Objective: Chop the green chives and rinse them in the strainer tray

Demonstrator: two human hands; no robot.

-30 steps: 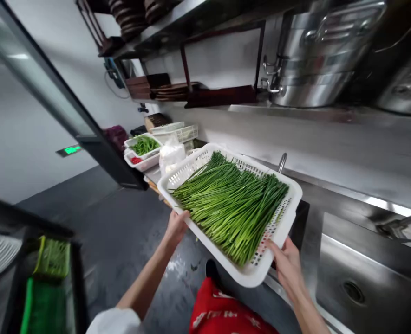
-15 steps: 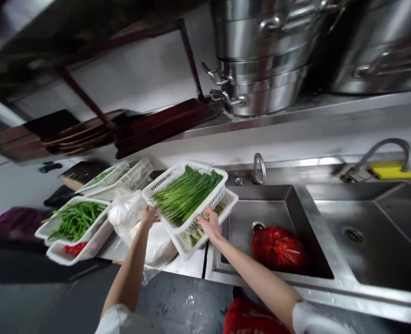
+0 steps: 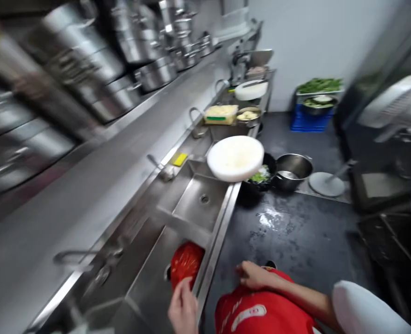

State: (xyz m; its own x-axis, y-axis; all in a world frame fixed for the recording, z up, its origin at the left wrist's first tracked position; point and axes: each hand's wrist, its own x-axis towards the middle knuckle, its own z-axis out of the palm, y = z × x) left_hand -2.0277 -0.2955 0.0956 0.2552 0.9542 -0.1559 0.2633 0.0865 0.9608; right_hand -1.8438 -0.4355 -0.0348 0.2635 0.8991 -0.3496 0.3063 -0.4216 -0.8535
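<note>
My left hand [image 3: 183,306] is at the lower edge of the view, over the near sink's edge, its fingers loosely extended with nothing seen in them. It overlaps a red plastic bag [image 3: 187,260] lying in the near sink [image 3: 149,278]; whether it touches the bag I cannot tell. My right hand [image 3: 256,277] hangs in front of the red apron [image 3: 257,311], fingers loosely bent and apart, holding nothing visible. The picture is blurred by motion.
A second sink [image 3: 200,199] lies beyond, with a thick round white board [image 3: 236,157] over its far end. On the floor stand a metal pot [image 3: 293,172] and a blue crate [image 3: 311,118]. Stacked pots [image 3: 153,74] line the shelf. A fan [image 3: 393,102] is at right.
The view has swung right, along the sinks. Both hands have let go of the white basket of green stalks, which is out of view now; they are drawn back near my body.
</note>
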